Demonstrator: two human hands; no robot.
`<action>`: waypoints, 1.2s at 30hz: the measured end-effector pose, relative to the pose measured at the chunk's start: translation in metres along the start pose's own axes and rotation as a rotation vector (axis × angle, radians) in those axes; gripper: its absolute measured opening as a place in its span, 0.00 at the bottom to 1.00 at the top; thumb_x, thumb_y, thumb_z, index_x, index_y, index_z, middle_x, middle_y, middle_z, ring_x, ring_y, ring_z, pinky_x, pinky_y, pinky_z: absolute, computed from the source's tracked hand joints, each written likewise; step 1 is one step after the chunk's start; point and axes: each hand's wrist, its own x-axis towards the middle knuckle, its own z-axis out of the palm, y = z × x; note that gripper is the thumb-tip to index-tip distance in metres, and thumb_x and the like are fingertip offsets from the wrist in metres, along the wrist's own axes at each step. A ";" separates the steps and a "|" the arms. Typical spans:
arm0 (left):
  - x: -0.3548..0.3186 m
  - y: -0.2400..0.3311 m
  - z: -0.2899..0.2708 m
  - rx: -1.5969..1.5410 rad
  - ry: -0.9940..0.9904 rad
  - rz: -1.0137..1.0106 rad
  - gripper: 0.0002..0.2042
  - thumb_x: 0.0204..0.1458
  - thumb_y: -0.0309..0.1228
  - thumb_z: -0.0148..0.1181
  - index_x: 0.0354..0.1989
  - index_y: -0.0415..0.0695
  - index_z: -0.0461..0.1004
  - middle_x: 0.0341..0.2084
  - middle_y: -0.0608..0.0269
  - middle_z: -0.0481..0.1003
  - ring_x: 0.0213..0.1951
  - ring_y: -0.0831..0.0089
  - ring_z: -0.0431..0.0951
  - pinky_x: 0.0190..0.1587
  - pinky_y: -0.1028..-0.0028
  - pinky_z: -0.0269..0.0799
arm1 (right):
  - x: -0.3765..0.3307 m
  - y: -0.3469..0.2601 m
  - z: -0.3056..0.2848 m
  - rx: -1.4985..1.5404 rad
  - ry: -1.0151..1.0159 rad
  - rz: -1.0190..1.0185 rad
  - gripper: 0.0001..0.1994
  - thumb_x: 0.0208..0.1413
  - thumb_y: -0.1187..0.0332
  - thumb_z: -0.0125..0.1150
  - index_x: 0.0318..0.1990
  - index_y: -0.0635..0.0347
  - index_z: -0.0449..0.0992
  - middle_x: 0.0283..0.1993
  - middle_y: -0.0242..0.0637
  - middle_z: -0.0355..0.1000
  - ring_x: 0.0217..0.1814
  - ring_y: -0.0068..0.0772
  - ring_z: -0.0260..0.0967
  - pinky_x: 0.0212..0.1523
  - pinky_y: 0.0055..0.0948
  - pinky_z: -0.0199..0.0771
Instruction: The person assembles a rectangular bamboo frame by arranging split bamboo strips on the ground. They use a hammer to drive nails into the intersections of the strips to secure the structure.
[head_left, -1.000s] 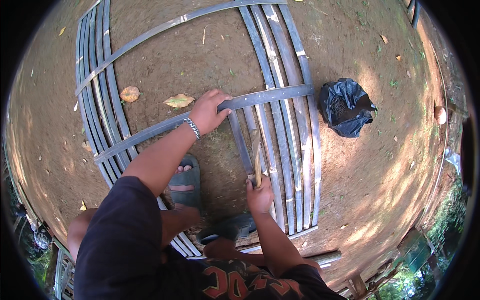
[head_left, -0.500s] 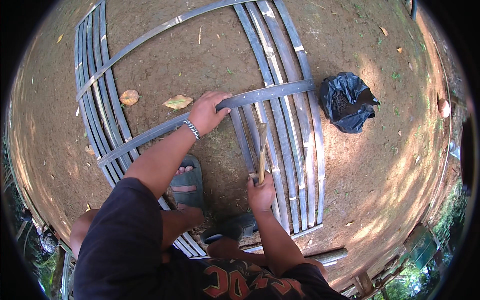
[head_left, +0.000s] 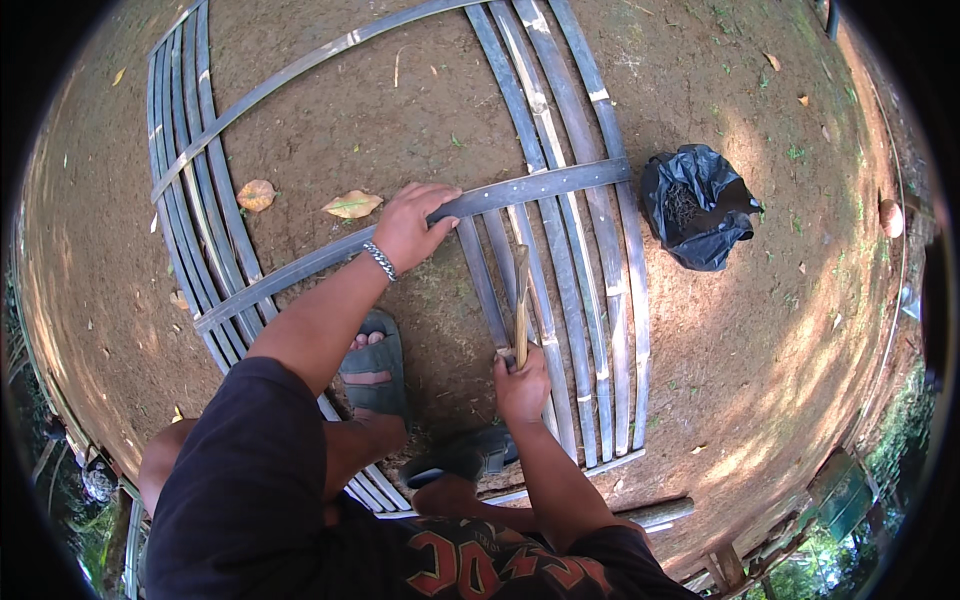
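A bamboo frame of long dark slats (head_left: pixel 567 270) lies on the ground, with flat cross slats over them. My left hand (head_left: pixel 408 228), with a chain bracelet at the wrist, is closed over the nearer cross slat (head_left: pixel 520 188), its thumb along the near edge. Right of it, my right hand (head_left: pixel 522 388) is wrapped round the lower end of a wooden-handled hammer (head_left: pixel 521 310). The hammer points away from me above the slats, its narrow head seen edge-on. A slat's end lies by my right fingers; whether they touch it I cannot tell.
An open black plastic bag (head_left: pixel 697 207) with thin dark bits, maybe nails, stands right of the frame. A second band of slats (head_left: pixel 190 150) runs along the left. My sandalled feet (head_left: pixel 375 370) are between the bands. Dry leaves (head_left: pixel 352 204) lie on the bare soil.
The hammer's head has tilted slightly to the left. Both hands keep their grip in nearly the same places, and the frame lies as before.
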 end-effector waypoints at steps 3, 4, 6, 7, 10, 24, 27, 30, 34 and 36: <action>-0.001 -0.003 0.002 0.019 0.018 0.025 0.18 0.49 0.29 0.70 0.51 0.43 0.81 0.51 0.57 0.81 0.54 0.55 0.77 0.60 0.60 0.71 | 0.000 -0.003 -0.003 0.018 -0.026 0.032 0.23 0.48 0.64 0.76 0.51 0.58 0.74 0.38 0.51 0.77 0.38 0.59 0.77 0.41 0.53 0.76; -0.001 -0.003 0.003 0.025 0.024 0.037 0.18 0.49 0.29 0.70 0.50 0.43 0.81 0.51 0.57 0.81 0.54 0.56 0.77 0.60 0.60 0.71 | 0.001 -0.004 -0.004 0.027 -0.039 0.052 0.24 0.48 0.64 0.75 0.51 0.58 0.74 0.38 0.51 0.77 0.38 0.59 0.77 0.41 0.53 0.76; -0.001 0.000 0.003 0.038 0.030 0.029 0.17 0.49 0.29 0.71 0.49 0.43 0.82 0.51 0.58 0.81 0.54 0.57 0.77 0.60 0.60 0.71 | 0.000 -0.001 -0.001 0.037 -0.069 0.075 0.24 0.48 0.64 0.75 0.51 0.59 0.74 0.39 0.51 0.77 0.40 0.58 0.78 0.42 0.52 0.77; -0.001 0.000 0.004 0.044 0.035 0.023 0.17 0.49 0.29 0.71 0.49 0.44 0.82 0.50 0.59 0.81 0.54 0.57 0.77 0.60 0.60 0.71 | 0.001 -0.001 0.000 0.041 -0.085 0.085 0.24 0.48 0.64 0.75 0.52 0.59 0.74 0.39 0.51 0.77 0.40 0.58 0.78 0.42 0.52 0.77; -0.002 -0.003 0.003 0.034 0.039 0.057 0.18 0.50 0.28 0.71 0.50 0.42 0.81 0.50 0.55 0.81 0.53 0.53 0.78 0.59 0.59 0.72 | 0.002 -0.001 0.001 -0.006 -0.100 0.087 0.24 0.48 0.64 0.75 0.52 0.59 0.73 0.40 0.50 0.77 0.41 0.58 0.78 0.43 0.52 0.77; -0.001 0.003 -0.004 0.012 0.029 0.037 0.18 0.49 0.27 0.70 0.51 0.40 0.81 0.52 0.53 0.81 0.56 0.54 0.77 0.61 0.59 0.70 | 0.001 0.004 -0.004 0.057 -0.076 0.003 0.25 0.50 0.61 0.76 0.53 0.58 0.74 0.45 0.54 0.78 0.46 0.61 0.78 0.47 0.52 0.78; -0.002 0.010 -0.010 0.059 0.086 0.038 0.16 0.51 0.28 0.68 0.50 0.42 0.81 0.52 0.56 0.81 0.56 0.55 0.76 0.62 0.59 0.68 | -0.002 -0.001 -0.010 0.111 -0.065 -0.013 0.25 0.49 0.61 0.77 0.53 0.58 0.74 0.45 0.53 0.78 0.46 0.61 0.77 0.48 0.50 0.78; 0.018 0.038 -0.005 0.021 0.217 0.049 0.15 0.53 0.29 0.67 0.50 0.43 0.81 0.53 0.58 0.80 0.57 0.55 0.75 0.63 0.58 0.66 | -0.006 0.007 -0.017 0.174 -0.015 0.017 0.23 0.49 0.60 0.77 0.49 0.59 0.76 0.43 0.53 0.78 0.44 0.60 0.78 0.45 0.49 0.78; 0.080 0.141 0.001 -0.228 0.281 0.412 0.09 0.56 0.29 0.64 0.44 0.41 0.83 0.46 0.59 0.82 0.49 0.58 0.79 0.56 0.60 0.73 | -0.002 0.011 -0.026 0.349 0.000 0.157 0.21 0.50 0.60 0.78 0.44 0.61 0.76 0.35 0.48 0.78 0.37 0.52 0.78 0.40 0.45 0.78; 0.116 0.199 0.021 -0.340 0.054 0.592 0.07 0.56 0.25 0.63 0.41 0.40 0.83 0.43 0.57 0.84 0.45 0.59 0.82 0.53 0.62 0.75 | -0.001 0.025 -0.026 0.422 0.094 0.154 0.21 0.50 0.60 0.79 0.42 0.62 0.75 0.31 0.43 0.77 0.33 0.45 0.78 0.38 0.42 0.77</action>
